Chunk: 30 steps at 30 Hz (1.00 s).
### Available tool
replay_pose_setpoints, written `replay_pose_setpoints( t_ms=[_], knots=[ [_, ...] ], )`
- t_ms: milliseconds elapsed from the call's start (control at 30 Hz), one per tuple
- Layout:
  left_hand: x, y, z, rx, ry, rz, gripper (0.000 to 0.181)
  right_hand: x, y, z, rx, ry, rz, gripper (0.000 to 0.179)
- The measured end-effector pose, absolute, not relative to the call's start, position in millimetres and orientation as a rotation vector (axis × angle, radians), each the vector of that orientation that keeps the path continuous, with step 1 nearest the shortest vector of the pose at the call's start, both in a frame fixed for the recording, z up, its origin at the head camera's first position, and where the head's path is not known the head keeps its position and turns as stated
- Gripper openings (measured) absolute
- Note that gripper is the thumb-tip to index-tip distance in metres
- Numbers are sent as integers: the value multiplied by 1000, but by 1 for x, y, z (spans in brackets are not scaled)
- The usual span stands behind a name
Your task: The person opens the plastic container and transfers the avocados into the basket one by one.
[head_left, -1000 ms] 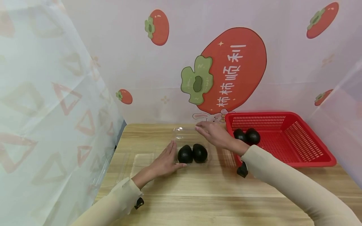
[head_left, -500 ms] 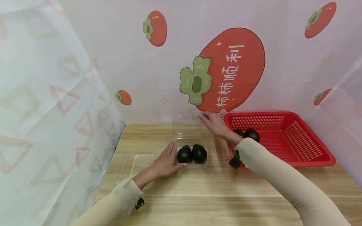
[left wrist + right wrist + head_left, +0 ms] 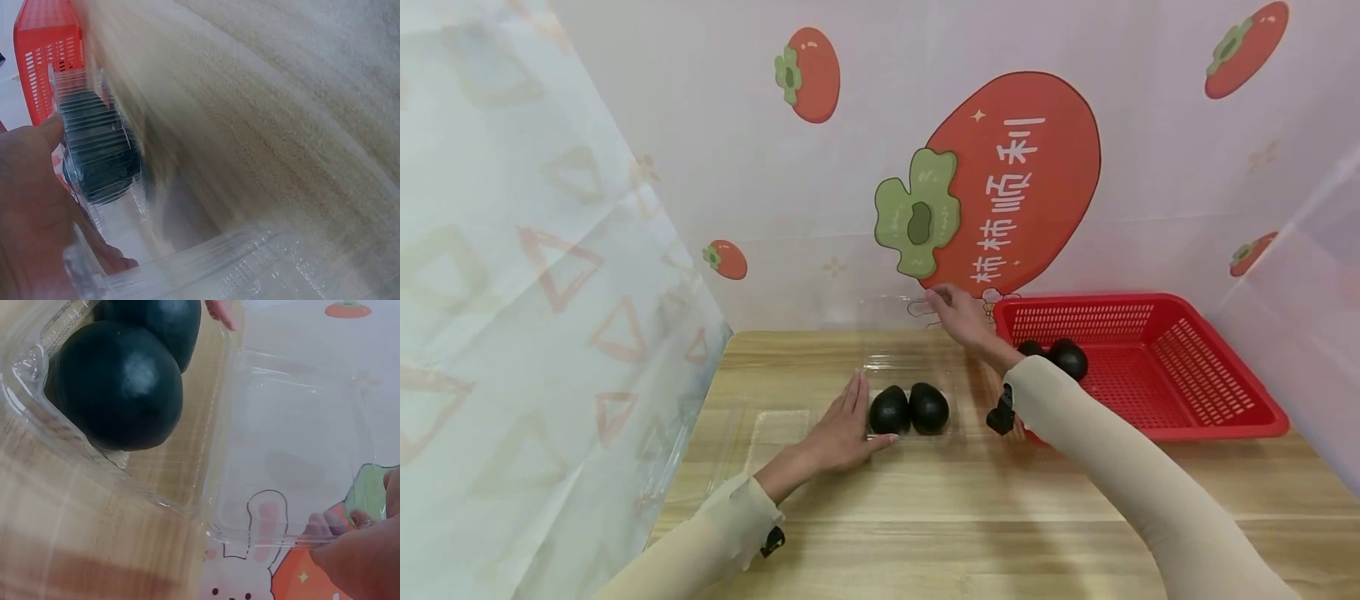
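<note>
A hinged clear plastic clamshell box [image 3: 156, 500] lies on the table, with two dark egg-shaped avocados side by side in its base, the left one [image 3: 889, 410] and the right one [image 3: 928, 408]. My left hand [image 3: 841, 432] rests against the box's left side, its fingers straight and its thumb along the front edge. At the back, the clear lid [image 3: 287, 431] stands raised from its hinge. My right hand [image 3: 961, 317] pinches the lid's far right corner. In the right wrist view the fingertips [image 3: 325, 525] show through the plastic.
A red perforated basket [image 3: 1157, 433] stands at the right, with dark avocados [image 3: 1067, 360] at its left end. Another clear plastic container [image 3: 778, 417] lies left of the box, beside my left hand. A printed wall sheet [image 3: 820, 192] rises behind the table.
My right hand has moved up and back, and the lid has swung up with it toward the wall. The left hand and the two avocados in the box have stayed in place.
</note>
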State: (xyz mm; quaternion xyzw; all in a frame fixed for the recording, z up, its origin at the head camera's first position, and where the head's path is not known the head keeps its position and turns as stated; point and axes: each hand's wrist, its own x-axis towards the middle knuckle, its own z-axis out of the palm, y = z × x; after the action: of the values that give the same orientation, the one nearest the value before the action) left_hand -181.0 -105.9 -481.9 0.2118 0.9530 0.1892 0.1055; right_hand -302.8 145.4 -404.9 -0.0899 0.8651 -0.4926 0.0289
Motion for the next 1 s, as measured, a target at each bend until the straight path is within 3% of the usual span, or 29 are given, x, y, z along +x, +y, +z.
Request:
replay_pose_setpoints(
  t_ms=[533, 833, 1000],
  knots=[
    [-167, -99, -480, 561, 2767, 641, 111, -307, 141, -435, -204, 2716, -1468, 63],
    [-164, -100, -480, 544, 2772, 648, 111, -306, 140, -446, -337, 2722, -1426, 63],
    [-163, -101, -480, 534, 2761, 645, 111, -352, 159, -512, -220, 2667, -1298, 85]
  ],
)
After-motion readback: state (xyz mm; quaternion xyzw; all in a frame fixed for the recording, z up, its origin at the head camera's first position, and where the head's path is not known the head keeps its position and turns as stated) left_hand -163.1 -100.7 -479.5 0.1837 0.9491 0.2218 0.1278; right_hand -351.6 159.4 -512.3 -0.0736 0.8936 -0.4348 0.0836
